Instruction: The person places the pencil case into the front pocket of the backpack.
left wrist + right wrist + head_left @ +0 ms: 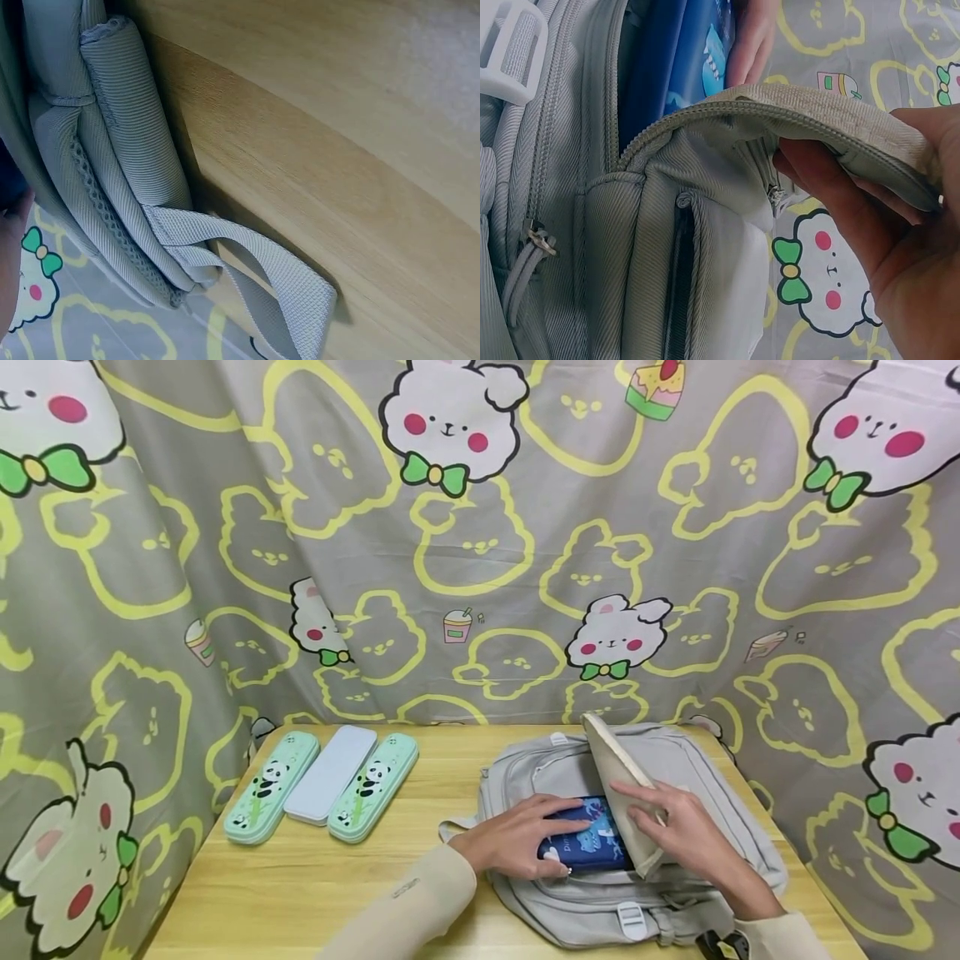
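A grey backpack [540,910] lies on the table with its front compartment unzipped. In the head view, a blue pencil case [592,839] with a dinosaur print sits in the opening, partly covered by the flap. My left hand [521,835] rests on the case, fingers stretched over its top and thumb by its near edge. My right hand [686,827] pinches the edge of the raised flap [622,785], tilting it up to the right. The right wrist view shows fingers under the flap [825,112] and the blue case [697,60] inside, beyond the zip.
At the table's left lie two green panda pencil cases [270,789] with a plain pale case [330,774] between them. A strap loop [292,277] sticks out from the backpack's side. Behind the wooden table [247,893] hangs a patterned curtain [480,552].
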### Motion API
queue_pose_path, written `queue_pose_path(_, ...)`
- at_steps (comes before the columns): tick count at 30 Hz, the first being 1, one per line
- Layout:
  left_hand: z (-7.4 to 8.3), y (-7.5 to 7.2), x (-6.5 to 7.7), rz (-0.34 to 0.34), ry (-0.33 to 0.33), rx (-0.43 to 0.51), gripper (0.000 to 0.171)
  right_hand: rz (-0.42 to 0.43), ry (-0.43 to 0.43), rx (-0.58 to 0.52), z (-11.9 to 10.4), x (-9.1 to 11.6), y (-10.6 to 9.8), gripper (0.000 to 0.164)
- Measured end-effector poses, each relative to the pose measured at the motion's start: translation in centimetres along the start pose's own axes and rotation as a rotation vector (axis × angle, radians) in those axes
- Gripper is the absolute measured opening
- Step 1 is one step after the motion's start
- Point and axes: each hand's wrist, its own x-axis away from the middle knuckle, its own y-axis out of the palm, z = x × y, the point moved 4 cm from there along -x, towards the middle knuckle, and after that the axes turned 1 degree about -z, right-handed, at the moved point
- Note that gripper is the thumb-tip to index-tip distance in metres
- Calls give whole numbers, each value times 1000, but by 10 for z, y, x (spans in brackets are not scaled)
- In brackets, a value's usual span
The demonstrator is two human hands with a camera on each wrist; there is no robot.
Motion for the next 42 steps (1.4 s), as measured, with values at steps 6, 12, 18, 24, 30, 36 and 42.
queue_pose_path(6, -2, 4, -5, -7, 19, -16, 70, -4, 3, 12, -2, 2, 2, 41)
queue_pose_path(12, -3, 7, -6, -18, 25, -33, 71, -10, 28, 4, -2, 2, 2, 42)
queue_pose_path(18, -4, 7, -1, -24, -10, -24, 74, -6, 52, 10, -2, 2, 3, 42)
queue_pose_path(24, -7, 6, 8, 3, -114, 39, 81, 5, 52, 17, -1, 4, 3, 42)
queue_pose_path(30, -7, 3, 19, 22, -230, 67, 85, 33, 23, 18, -1, 6, 2, 43)
queue_pose_path(36, -6, 2, 24, 57, -301, 43, 90, 33, 28, 18, 0, 7, 1, 43)
queue_pose_path(42, -5, 0, 29, 75, -329, 44, 93, 27, 29, 9, -1, 6, 1, 43)
